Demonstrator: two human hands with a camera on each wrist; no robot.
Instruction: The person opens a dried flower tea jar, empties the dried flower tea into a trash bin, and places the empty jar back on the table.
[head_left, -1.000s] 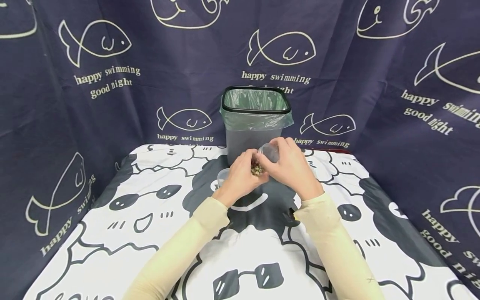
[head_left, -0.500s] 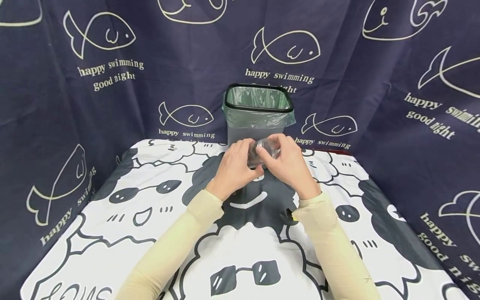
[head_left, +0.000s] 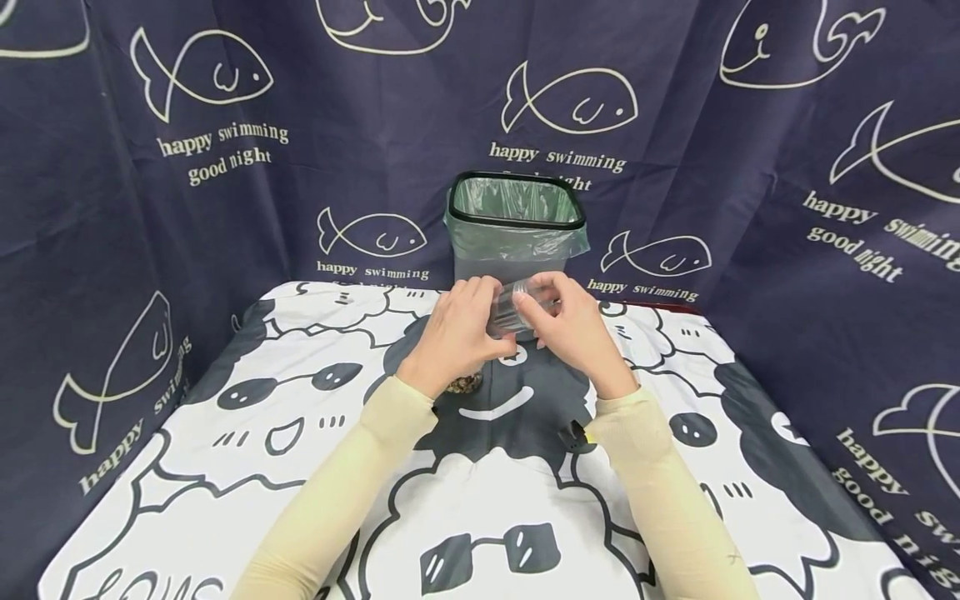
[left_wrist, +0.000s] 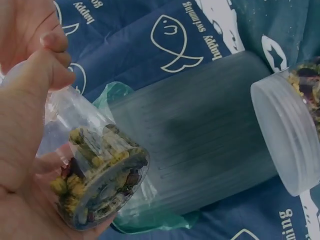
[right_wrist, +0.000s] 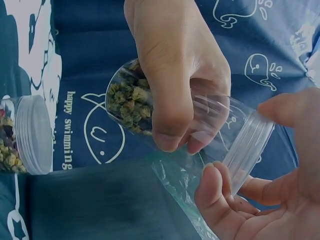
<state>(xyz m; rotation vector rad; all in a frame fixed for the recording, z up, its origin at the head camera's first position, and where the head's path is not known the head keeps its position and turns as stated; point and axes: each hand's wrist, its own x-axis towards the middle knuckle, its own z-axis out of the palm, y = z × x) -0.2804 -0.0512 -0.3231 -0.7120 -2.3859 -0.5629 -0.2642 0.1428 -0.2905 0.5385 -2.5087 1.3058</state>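
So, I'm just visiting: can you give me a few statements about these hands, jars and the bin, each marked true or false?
1. The left hand and right hand both hold one clear jar. True.
2. That jar is completely empty. False: dried flowers lie in its lower part.
3. A second jar has a lid on. True.
4. The bin stands beyond the hands. True.
5. Its liner is red. False: the liner is green.

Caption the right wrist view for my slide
Left hand and right hand hold a clear jar of dried flowers before a bin.
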